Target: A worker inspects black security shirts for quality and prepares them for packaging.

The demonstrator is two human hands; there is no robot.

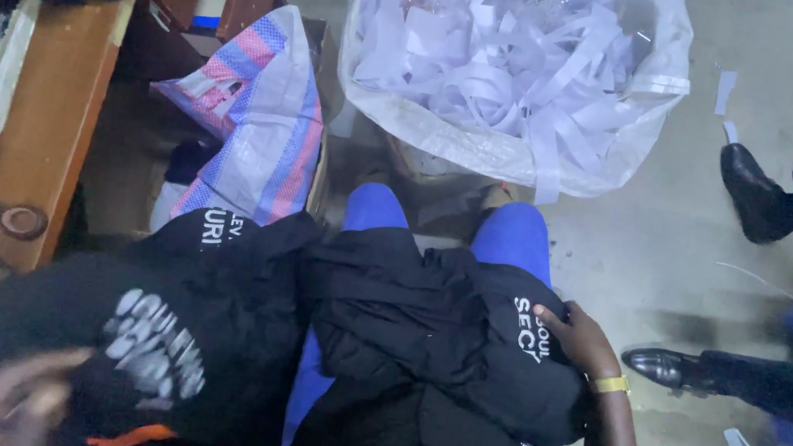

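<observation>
I am sitting with black garments with white lettering piled on my lap over blue trousers. My right hand, with a gold band at the wrist, rests with its fingers on the right side of the black garment. My left hand is blurred at the bottom left, close to the camera, holding up another black garment with white print and an orange strip at its lower edge.
A large white sack full of paper strips stands on the floor ahead of my knees. A striped pink, blue and white bag leans by a wooden desk at left. Another person's black shoes are at right.
</observation>
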